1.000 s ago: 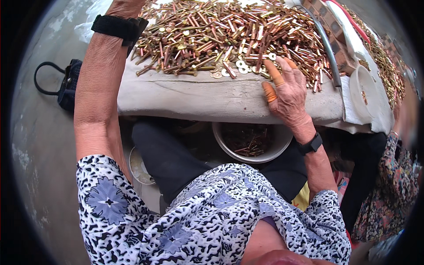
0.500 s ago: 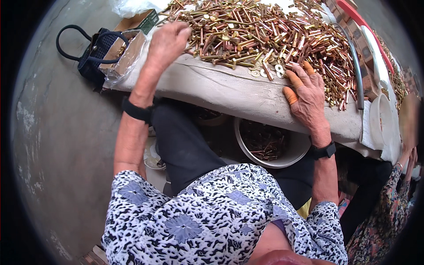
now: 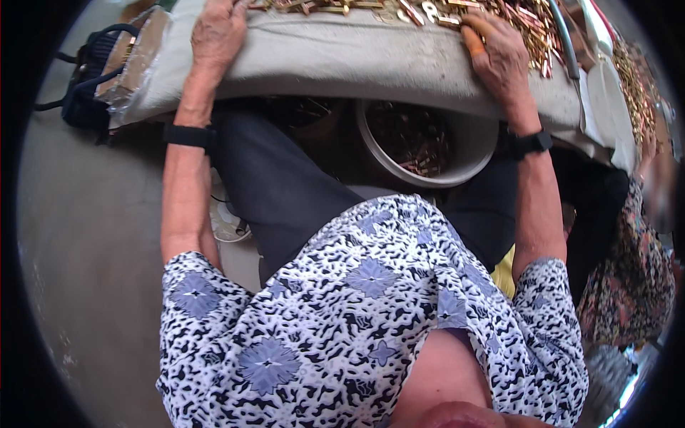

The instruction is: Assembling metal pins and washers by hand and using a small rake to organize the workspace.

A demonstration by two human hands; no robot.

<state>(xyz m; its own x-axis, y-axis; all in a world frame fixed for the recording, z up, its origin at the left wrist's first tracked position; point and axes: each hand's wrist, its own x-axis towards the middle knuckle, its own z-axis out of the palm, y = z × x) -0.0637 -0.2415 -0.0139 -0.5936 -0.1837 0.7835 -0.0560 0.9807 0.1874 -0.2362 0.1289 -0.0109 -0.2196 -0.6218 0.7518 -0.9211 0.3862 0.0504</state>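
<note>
Bolts (image 3: 346, 7) with gold and copper tints lie in a heap along the far edge of the cloth-covered table, cut off by the top of the picture. Flat ring washers (image 3: 430, 12) lie at the heap's near edge. My left hand (image 3: 217, 39) is at the heap's left end, fingers curled and partly out of the picture; what they hold, if anything, is hidden. My right hand (image 3: 499, 60), with orange covers on its fingers, rests at the near edge of the heap. Its thumb and forefinger close at the end of a bolt (image 3: 448, 22).
A white bucket (image 3: 367, 135) with more bolts stands under the table edge, between my knees. Left of the table are a dark woven bag (image 3: 85, 89) and an open carton (image 3: 139, 53). A grey tube (image 3: 564, 39) borders the heap's right side. Another person's patterned sleeve (image 3: 621, 264) is at the right.
The view has tipped toward my body, so most of the heap has left the picture. My left hand has moved left, off the middle of the heap. My right hand's fingers have curled more.
</note>
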